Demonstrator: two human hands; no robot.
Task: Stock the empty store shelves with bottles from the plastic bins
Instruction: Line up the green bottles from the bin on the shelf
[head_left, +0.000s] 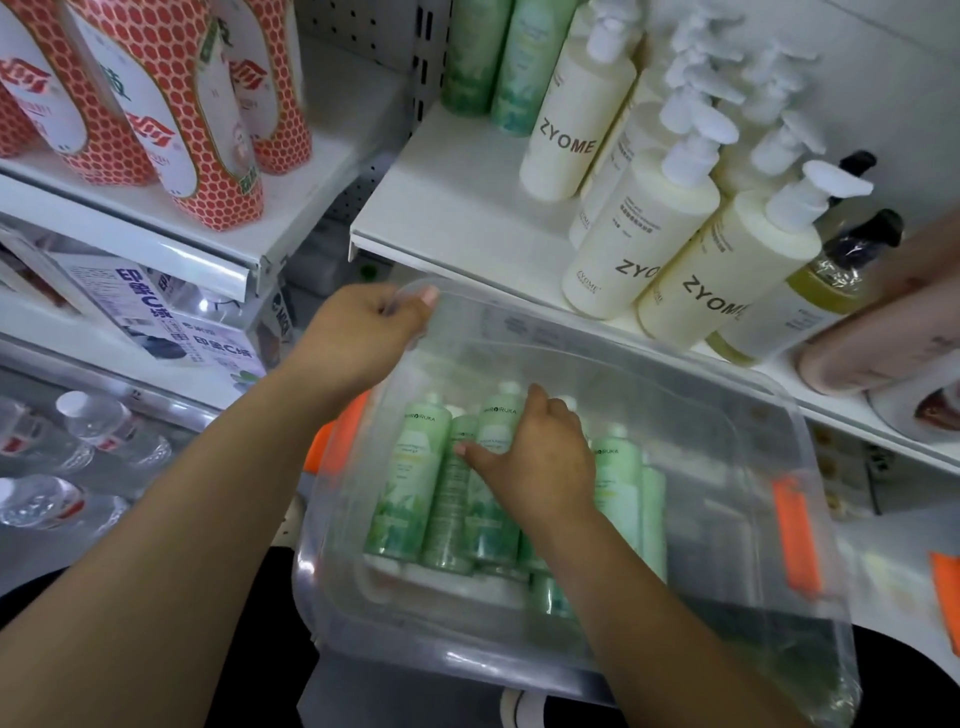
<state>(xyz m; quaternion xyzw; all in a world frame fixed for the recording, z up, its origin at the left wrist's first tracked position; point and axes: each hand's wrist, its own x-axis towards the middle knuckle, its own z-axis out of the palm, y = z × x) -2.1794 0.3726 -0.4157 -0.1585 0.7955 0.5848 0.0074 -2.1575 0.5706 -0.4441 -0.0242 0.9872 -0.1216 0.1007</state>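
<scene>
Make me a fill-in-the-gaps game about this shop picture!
1. The right hand reaches into the clear plastic bin and takes hold of a ____ bottle.
2. The left hand grips the bin's rim, and the bin's latch is coloured ____.
3. The cream pump bottles on the white shelf carry the word ____.

Missing words: green; orange; ZYOME.

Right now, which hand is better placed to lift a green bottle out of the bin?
The right hand: its grip is on a green bottle inside the clear bin, while the left hand holds the bin's rim.
</scene>
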